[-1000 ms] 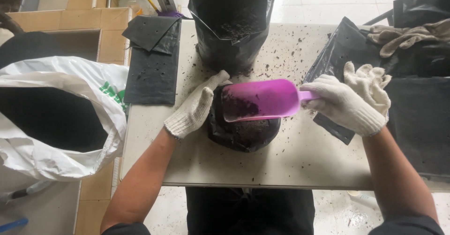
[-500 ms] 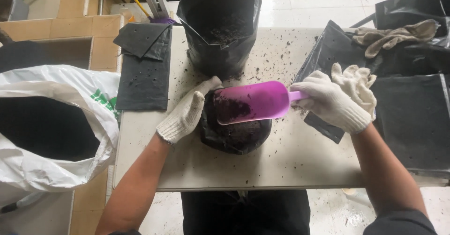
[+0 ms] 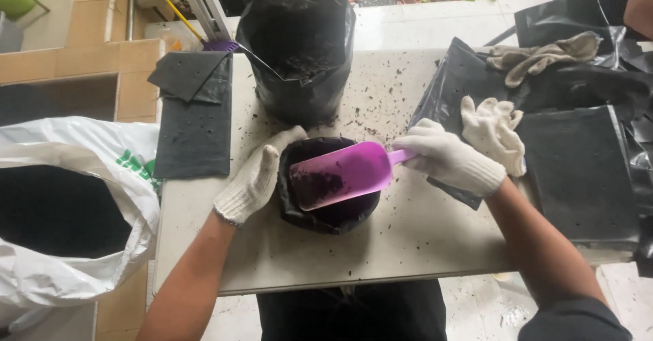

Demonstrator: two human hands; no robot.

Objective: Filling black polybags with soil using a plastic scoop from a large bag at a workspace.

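Right hand [image 3: 445, 160] grips a purple scoop [image 3: 340, 175] of soil over a small black bag [image 3: 330, 215], which the left hand [image 3: 255, 177] grasps.

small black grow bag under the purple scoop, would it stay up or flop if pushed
The small black grow bag is thin film, so probably floppy; the left hand is steadying its rim. Soil from the purple scoop likely weights it, so it may slump rather than slide.

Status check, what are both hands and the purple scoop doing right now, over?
Left hand steadies small bag rim. Right hand grips scoop, tilted over the bag, soil inside. Nothing blocking; big bag stands behind.
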